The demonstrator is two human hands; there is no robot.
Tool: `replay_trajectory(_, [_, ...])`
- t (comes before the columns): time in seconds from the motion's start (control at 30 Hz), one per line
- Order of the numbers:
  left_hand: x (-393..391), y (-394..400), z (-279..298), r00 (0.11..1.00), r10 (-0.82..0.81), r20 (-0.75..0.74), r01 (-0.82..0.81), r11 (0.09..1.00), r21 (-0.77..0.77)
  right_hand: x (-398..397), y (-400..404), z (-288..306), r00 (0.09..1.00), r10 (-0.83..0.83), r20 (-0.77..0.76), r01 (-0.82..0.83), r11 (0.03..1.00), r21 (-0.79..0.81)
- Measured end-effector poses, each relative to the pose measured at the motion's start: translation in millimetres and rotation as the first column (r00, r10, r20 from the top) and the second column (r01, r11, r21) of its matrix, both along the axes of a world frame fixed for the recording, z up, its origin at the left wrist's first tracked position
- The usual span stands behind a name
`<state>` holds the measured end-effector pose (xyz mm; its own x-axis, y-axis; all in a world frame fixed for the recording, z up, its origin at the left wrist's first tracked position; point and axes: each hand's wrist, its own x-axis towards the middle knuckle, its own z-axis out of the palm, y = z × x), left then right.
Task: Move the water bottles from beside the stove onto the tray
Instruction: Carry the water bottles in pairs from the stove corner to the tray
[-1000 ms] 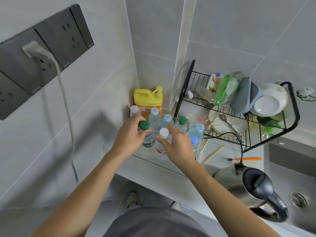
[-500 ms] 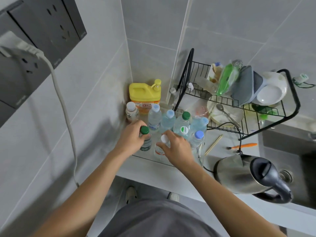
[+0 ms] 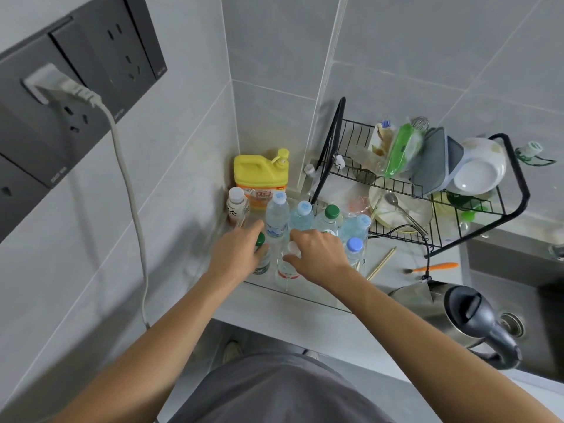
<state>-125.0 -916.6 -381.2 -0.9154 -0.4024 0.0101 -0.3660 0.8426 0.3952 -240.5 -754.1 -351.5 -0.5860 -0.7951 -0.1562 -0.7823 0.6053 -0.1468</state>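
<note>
Several clear water bottles (image 3: 302, 216) with light blue or green caps stand packed together on a transparent tray (image 3: 305, 298) in the counter's corner. My left hand (image 3: 235, 254) is wrapped around the neck of a green-capped bottle (image 3: 263, 265) at the tray's front left. My right hand (image 3: 320, 254) holds a white-capped bottle (image 3: 286, 271) by its top, right beside the first. Both bottles stand upright on the tray. My fingers partly hide their caps.
A yellow detergent jug (image 3: 261, 175) and a small white-capped bottle (image 3: 236, 206) stand at the back by the wall. A black dish rack (image 3: 515, 190) with bowls fills the right. Chopsticks (image 3: 381, 264), an orange brush (image 3: 436, 267), a steel kettle (image 3: 451, 315) and the sink (image 3: 515, 328) lie to the right.
Both hands stay on the same two bottles and have sunk slightly, so the bottles sit lower on the tray's front. The head camera has shifted.
</note>
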Motion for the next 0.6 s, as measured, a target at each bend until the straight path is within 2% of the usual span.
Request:
replay_trajectory(0.27, [-24, -16, 14, 1.000, -0.023, 0.017, 0.023, 0.999, 0.043, -30, -14, 17, 0.996, -0.015, -0.088, 0.014, 1.000, -0.012])
replay_trajectory(0.6, [-59, -9, 8, 0.999, -0.032, 0.021, 0.030, 0.997, 0.073, -44, -13, -3, 0.994, -0.096, -0.050, 0.096, 0.995, 0.001])
